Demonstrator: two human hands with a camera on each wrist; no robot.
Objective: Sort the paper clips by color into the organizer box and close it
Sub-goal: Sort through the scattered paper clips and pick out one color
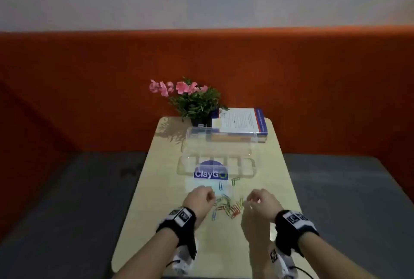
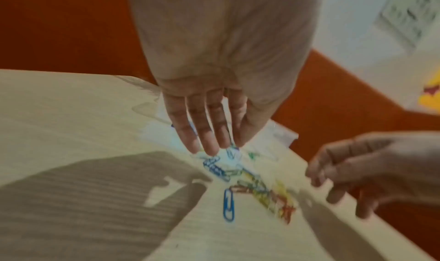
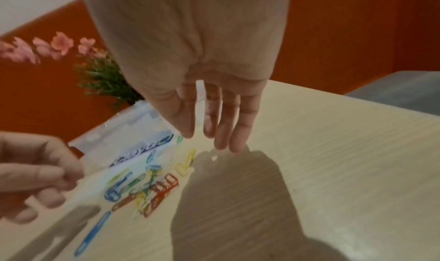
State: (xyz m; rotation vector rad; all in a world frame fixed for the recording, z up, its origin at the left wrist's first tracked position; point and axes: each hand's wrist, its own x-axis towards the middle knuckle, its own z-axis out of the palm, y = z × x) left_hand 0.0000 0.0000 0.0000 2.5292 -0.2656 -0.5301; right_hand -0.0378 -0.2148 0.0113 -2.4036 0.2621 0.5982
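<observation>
Paper clips (image 1: 227, 206) loose between both empty hands

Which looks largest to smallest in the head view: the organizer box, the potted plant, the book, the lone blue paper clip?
1. organizer box, clear, lid open
2. potted plant and book: look alike in extent, both farther back, so unranked
3. lone blue paper clip, plainly smallest

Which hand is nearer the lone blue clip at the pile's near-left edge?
Left. The left hand hovers just left of the blue clip; the right hand hovers across the pile.
</observation>
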